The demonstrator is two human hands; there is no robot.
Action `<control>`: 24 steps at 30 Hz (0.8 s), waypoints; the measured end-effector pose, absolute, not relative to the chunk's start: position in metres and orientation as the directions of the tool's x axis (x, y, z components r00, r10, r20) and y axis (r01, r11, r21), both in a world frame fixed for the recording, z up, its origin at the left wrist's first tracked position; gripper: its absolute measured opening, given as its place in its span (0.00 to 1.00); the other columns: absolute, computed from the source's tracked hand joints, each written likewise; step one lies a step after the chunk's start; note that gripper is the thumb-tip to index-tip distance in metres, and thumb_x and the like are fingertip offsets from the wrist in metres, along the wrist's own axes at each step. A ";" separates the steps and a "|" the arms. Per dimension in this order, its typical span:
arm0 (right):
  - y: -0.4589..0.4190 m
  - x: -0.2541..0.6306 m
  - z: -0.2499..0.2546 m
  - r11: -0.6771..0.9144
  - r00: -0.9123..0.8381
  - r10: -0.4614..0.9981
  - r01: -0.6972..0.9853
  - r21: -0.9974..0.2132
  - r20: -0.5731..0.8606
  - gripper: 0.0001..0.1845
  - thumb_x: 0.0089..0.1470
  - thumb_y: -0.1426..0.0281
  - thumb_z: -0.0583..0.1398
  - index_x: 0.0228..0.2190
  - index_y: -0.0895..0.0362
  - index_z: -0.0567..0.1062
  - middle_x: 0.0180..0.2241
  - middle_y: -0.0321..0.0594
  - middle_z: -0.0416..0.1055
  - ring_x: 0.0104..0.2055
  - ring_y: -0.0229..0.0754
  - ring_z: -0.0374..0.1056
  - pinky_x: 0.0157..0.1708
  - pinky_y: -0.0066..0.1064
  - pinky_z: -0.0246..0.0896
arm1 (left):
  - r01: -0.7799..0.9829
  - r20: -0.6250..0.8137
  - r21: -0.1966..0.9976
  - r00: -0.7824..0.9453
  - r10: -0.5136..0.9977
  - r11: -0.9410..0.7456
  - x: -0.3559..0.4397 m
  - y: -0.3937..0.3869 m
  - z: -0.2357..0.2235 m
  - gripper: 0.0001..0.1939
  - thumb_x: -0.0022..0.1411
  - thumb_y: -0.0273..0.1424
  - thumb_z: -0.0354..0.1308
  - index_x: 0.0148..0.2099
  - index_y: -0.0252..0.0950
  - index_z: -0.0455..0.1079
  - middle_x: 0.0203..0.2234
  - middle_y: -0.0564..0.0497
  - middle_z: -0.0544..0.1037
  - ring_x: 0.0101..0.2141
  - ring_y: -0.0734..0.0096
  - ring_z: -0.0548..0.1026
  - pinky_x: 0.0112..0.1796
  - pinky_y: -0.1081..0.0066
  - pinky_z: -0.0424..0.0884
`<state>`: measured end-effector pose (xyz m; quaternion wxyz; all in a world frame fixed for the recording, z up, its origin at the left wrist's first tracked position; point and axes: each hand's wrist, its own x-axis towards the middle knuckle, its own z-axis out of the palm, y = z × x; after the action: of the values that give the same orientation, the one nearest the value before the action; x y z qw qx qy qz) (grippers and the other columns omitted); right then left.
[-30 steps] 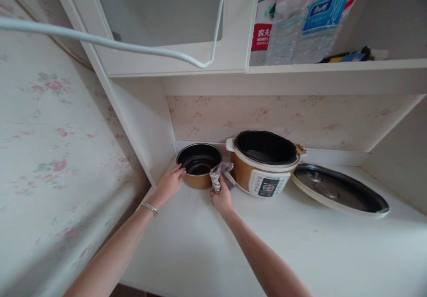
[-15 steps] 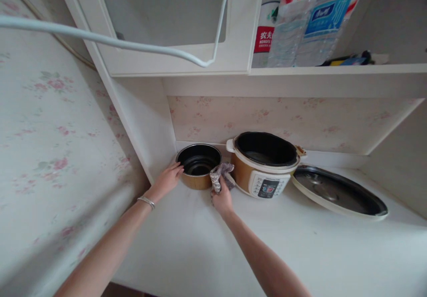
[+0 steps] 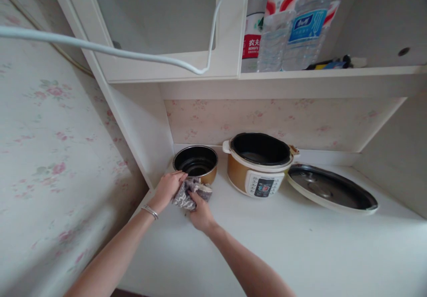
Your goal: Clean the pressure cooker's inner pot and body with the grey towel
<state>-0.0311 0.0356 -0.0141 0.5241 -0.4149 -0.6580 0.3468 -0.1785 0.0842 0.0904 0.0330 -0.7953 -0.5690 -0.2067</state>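
My right hand (image 3: 201,212) grasps a patterned cloth (image 3: 185,195) against the near side of the gold pot (image 3: 210,176), left of the cooker (image 3: 237,172) (both stand uncovered). My left hand (image 3: 167,188) is at the pot's rim, though I can't tell whether it grips.

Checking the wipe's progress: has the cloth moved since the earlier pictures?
Yes. Against the cooker, the cloth has moved left, away from it, to the front of the pot.
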 end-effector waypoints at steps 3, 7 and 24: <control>0.032 -0.020 0.003 0.307 -0.110 0.949 0.138 -0.941 0.294 0.37 0.37 0.82 0.56 0.52 0.53 0.71 0.43 0.38 0.76 0.44 0.47 0.73 0.44 0.38 0.69 | 0.908 0.342 0.249 0.242 0.908 -0.336 -0.187 0.085 0.088 0.21 0.69 0.42 0.40 0.42 0.44 0.75 0.45 0.51 0.78 0.44 0.62 0.77 0.41 0.68 0.73; 0.022 0.015 0.028 0.038 -0.045 0.998 -0.067 -0.997 0.041 0.32 0.37 0.78 0.59 0.49 0.56 0.72 0.37 0.39 0.77 0.38 0.47 0.74 0.38 0.37 0.70 | 0.861 0.417 0.438 0.061 0.907 -0.260 -0.183 0.060 0.082 0.19 0.67 0.41 0.44 0.52 0.42 0.71 0.51 0.47 0.75 0.50 0.58 0.74 0.49 0.62 0.69; -0.054 0.101 0.054 -0.202 -0.250 0.963 -0.442 -0.874 -0.097 0.24 0.49 0.56 0.64 0.45 0.56 0.75 0.49 0.44 0.72 0.56 0.50 0.62 0.57 0.42 0.53 | -0.329 -0.086 0.929 0.260 0.962 0.172 -0.028 -0.061 0.036 0.43 0.50 0.31 0.68 0.65 0.41 0.53 0.62 0.43 0.60 0.60 0.55 0.60 0.58 0.62 0.59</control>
<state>0.1008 -0.0543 0.0541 0.5060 -0.3449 -0.3779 0.6944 -0.0278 -0.0612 0.0356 -0.6696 -0.4264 -0.3711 -0.4817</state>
